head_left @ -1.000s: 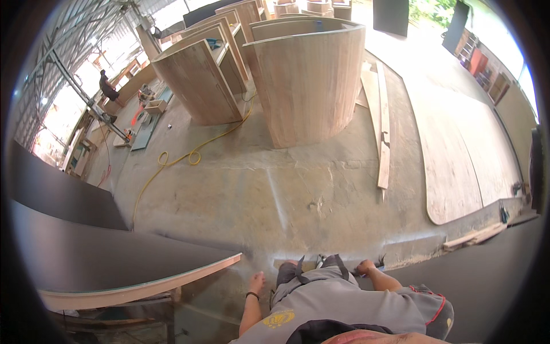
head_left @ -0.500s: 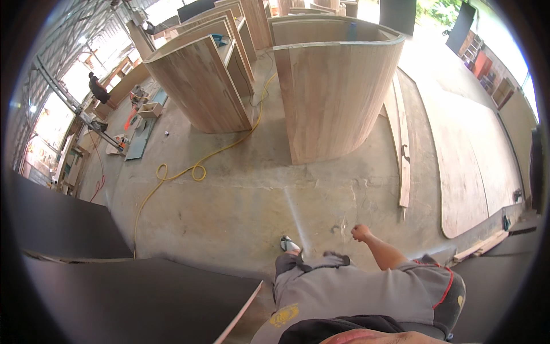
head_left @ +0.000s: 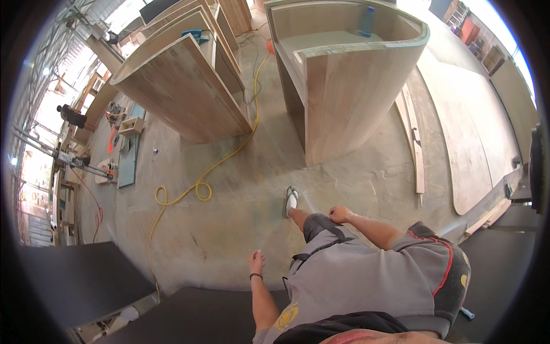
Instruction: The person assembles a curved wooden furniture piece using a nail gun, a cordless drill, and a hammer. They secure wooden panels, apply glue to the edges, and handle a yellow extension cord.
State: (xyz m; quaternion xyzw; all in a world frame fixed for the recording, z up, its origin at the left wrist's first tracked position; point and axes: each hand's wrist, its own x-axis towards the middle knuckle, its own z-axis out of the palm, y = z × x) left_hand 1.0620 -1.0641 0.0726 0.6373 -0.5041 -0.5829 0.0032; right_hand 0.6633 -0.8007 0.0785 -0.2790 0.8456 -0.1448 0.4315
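Observation:
My left hand (head_left: 257, 263), with a dark band at the wrist, hangs low over the concrete floor with its fingers loosely apart and nothing seen in it. My right hand (head_left: 340, 214) is beside my right thigh, fingers curled in, with no object showing. Ahead of me stands a curved wooden counter (head_left: 361, 103), a blue bottle (head_left: 367, 22) resting inside its top. To its left is a second curved wooden cabinet (head_left: 183, 92) with a blue power tool (head_left: 195, 36) on top. Neither hand touches them.
A yellow hose (head_left: 229, 155) loops across the floor. Wood strips (head_left: 413, 143) and large curved panels (head_left: 458, 132) lie on the right. Dark boards (head_left: 80, 281) flank me. Tools and a small wooden box (head_left: 131, 125) sit left; another person (head_left: 73, 116) stands farther off.
I have stepped forward, and the counter and cabinet look closer. My left hand has come into view. My right hand has swung back beside my thigh.

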